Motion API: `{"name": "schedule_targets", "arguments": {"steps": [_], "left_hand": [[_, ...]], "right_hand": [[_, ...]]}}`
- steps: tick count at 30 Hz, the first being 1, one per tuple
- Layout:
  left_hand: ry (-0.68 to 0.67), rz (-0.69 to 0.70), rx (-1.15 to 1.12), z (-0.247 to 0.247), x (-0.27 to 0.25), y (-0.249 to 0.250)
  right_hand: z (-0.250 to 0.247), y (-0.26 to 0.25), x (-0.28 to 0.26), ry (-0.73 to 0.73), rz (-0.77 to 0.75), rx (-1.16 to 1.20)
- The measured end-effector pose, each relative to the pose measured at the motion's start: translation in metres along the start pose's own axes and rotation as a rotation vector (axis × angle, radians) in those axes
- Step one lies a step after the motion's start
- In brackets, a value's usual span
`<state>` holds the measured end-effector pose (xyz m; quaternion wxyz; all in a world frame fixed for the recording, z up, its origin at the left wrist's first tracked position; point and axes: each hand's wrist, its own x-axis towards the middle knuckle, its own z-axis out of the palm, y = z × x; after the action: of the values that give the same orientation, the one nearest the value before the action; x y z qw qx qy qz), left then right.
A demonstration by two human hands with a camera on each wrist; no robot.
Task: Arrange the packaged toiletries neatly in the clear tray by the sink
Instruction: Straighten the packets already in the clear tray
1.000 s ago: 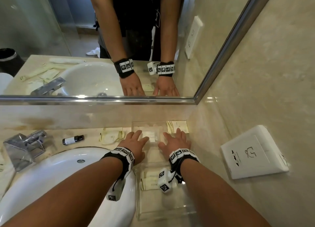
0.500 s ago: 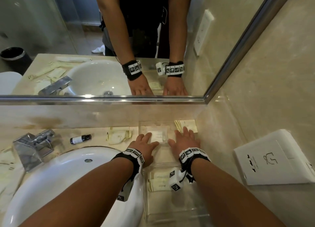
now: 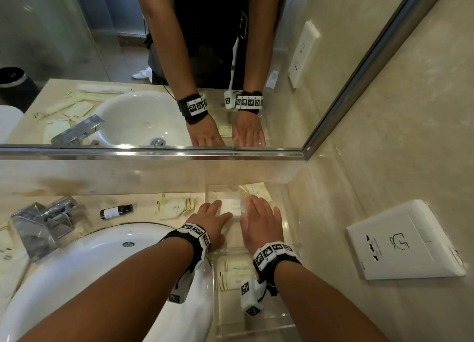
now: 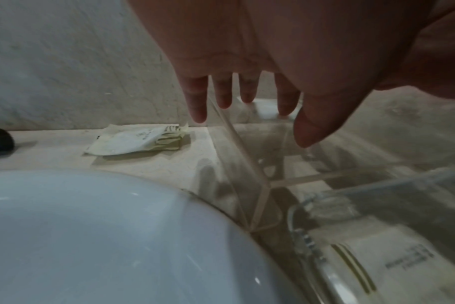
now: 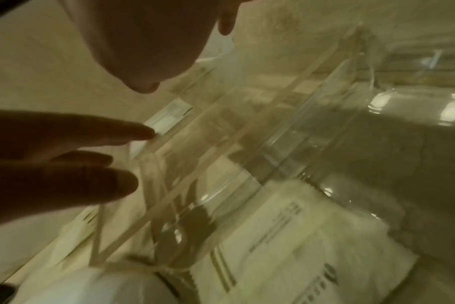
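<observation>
Here both hands (image 3: 238, 223) rest flat over the clear tray (image 3: 256, 326)

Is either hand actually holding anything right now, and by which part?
Nothing is held. The left hand and right hand lie open, fingers straight, over the clear tray.

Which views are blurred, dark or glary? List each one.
Head view: sharp, with wide-angle bending of the mirror frame and glare on the sink. Left wrist view: dim, soft; the left hand blocks the top. Right wrist view: darkest, smeared; right hand's fingers silhouetted, glints on the clear tray.
</observation>
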<state>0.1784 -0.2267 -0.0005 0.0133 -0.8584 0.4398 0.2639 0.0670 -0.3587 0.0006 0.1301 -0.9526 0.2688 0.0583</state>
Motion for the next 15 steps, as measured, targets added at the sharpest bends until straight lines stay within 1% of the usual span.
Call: {"name": "schedule_targets", "arguments": {"steps": [2, 4, 9, 10, 12, 15], "left_hand": [[0.027, 0.0, -0.012, -0.005, -0.001, -0.003], [0.059, -0.027, -0.039, -0.009, -0.002, -0.012], [0.112, -0.198, -0.091, -0.012, -0.008, -0.051], [0.107, -0.225, -0.08, -0.011, -0.01, -0.059], [0.05, -0.253, -0.025, -0.005, -0.013, -0.073], [-0.053, -0.235, 0.051, 0.003, -0.012, -0.088]], "right_hand": [[0.003, -0.006, -0.005, 0.021, -0.04, -0.01], [0.003, -0.008, -0.006, 0.04, -0.048, -0.014], [0.004, -0.015, -0.006, 0.07, -0.088, -0.047], [0.006, -0.018, -0.006, 0.068, -0.09, -0.051], [0.009, -0.025, -0.004, 0.048, -0.084, -0.054], [0.015, -0.035, -0.001, 0.02, -0.075, -0.052]]}}
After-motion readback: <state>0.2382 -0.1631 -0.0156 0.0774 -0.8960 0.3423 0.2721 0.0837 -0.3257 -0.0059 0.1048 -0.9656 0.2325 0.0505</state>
